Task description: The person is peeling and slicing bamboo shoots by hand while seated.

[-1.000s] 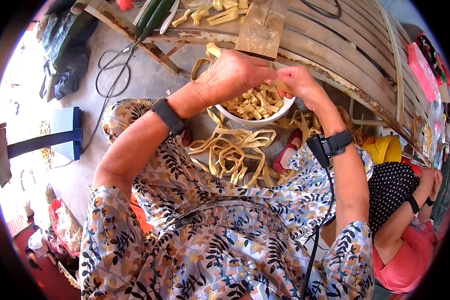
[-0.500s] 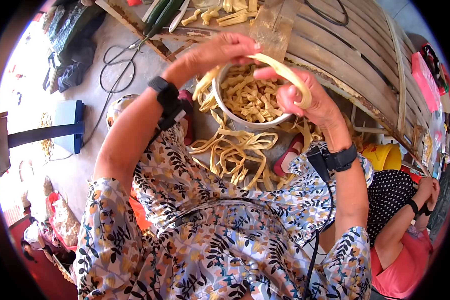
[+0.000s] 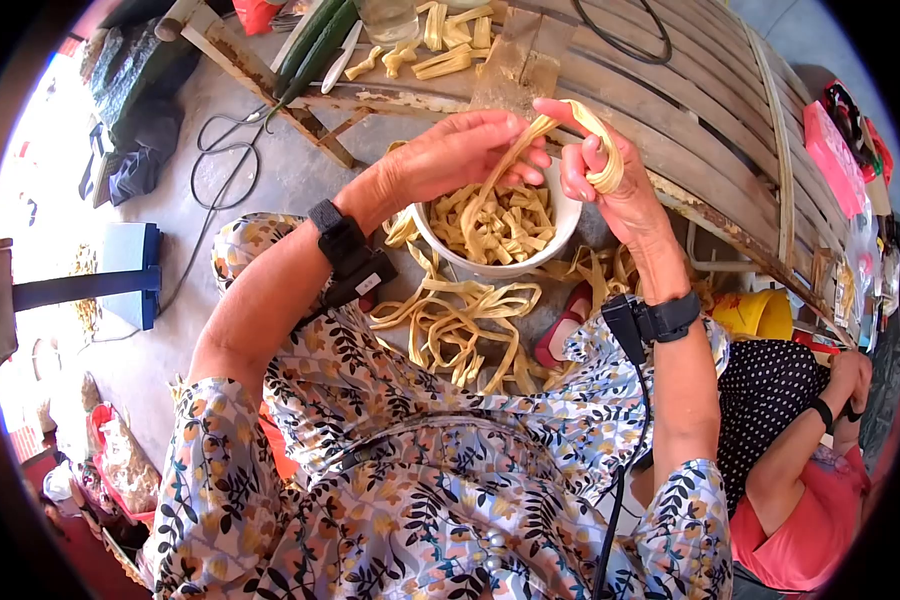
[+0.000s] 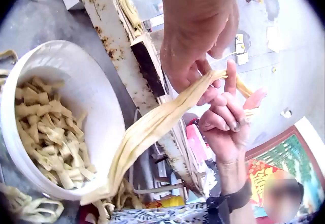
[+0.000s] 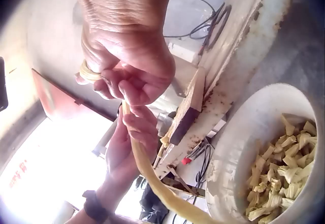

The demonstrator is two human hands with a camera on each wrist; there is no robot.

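A person in floral-print clothes [image 3: 410, 500] works a pale yellow strip [image 3: 492, 180] between two hands, seen from the head camera: the right grip [image 3: 615, 170], its fingers bent, has the strip looped round them, while the left grip [image 3: 465, 155], loosely curled, pinches the length that slants down beside it. Below both grips stands a white bowl [image 3: 570, 208] of short knotted pieces [image 3: 510, 235], with loose strips [image 3: 470, 310] lying on the floor on the near side of it. Beyond the grips, a slatted tabletop [image 3: 690, 110] carries more short pieces [image 3: 445, 60] and, farther to the left, long green vegetables [image 3: 315, 45]; a yellow bucket [image 3: 755, 315] and a second person in a pink top [image 3: 805, 530] are to the right of the right grip, on the near side. From the left wrist, the strip passes between the left grip's fingertips, tightly gathered there, then broadens on its way down to overlap the bowl's rim; the right grip shows just beside it, index finger raised. From the right wrist, a coil of the strip circles the right grip's fingers, the left grip touches the strip directly underneath, and the lower length bends away toward the bowl.
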